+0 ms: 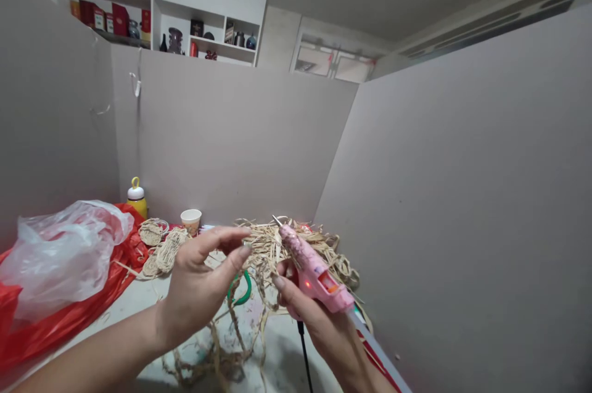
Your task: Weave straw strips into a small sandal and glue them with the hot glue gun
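My right hand (312, 310) is wrapped around a pink hot glue gun (314, 266), its metal nozzle pointing up and to the left. A small red light glows on the gun's side, and a glue stick (377, 343) runs out of its back end. Pale fibre by the right thumb may be pinched there; I cannot tell. To the left of the gun, my left hand (201, 279) is raised, with a gap between thumb and forefinger and nothing visible between them. Below both hands hang twisted straw-coloured cords (234, 319), partly blurred. Green scissor handles (243, 291) show behind the cords.
Loose dried fibre (263, 242) lies heaped at the back of the table (115, 328). Coiled cord bundles (171, 248), a paper cup (191, 220) and a yellow bottle (137, 198) stand left, beside plastic bags (69, 245). Grey partitions (231, 140) enclose the table. A black cable (304, 350) hangs from the gun.
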`<state>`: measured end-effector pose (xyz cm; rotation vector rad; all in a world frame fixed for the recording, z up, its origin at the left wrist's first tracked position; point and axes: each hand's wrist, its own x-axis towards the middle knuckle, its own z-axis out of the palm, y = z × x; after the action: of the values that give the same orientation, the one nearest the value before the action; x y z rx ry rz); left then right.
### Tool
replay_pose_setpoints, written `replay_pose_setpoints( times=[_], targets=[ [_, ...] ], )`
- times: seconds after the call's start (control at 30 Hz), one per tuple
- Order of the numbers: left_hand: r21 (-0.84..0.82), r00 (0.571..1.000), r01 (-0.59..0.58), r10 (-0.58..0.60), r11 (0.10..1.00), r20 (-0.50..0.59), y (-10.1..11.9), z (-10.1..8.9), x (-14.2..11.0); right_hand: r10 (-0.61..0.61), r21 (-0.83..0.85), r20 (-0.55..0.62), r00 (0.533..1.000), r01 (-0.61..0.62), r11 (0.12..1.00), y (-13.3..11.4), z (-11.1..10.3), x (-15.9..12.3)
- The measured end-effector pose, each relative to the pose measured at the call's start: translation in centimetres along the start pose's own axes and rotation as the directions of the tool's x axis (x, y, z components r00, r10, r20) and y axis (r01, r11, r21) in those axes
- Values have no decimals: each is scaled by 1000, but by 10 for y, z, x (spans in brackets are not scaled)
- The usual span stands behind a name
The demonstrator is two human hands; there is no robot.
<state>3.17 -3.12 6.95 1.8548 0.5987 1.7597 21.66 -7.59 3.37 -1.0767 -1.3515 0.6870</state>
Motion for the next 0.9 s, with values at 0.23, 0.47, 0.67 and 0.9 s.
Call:
replay_pose_setpoints(
  times=[0.23, 0.47, 0.67, 0.9],
  targets=[
    [194, 919, -391, 371, 900, 130, 12, -4, -5, -205, -231, 91, 975, 221, 948, -11, 10, -5],
    [165, 894, -406, 354, 899, 274, 15, -5, -1, -352, -413, 95, 931, 359, 837, 11, 16, -4],
    [189, 856, -493, 436, 849, 276, 17, -4, -5, -457, -419, 72, 886, 443, 792, 14, 19, -5],
    [-16, 695, -630, 573, 776, 434, 28, 7, -31, -356, -348, 81, 931, 361, 865, 0, 13, -3]
  ],
)
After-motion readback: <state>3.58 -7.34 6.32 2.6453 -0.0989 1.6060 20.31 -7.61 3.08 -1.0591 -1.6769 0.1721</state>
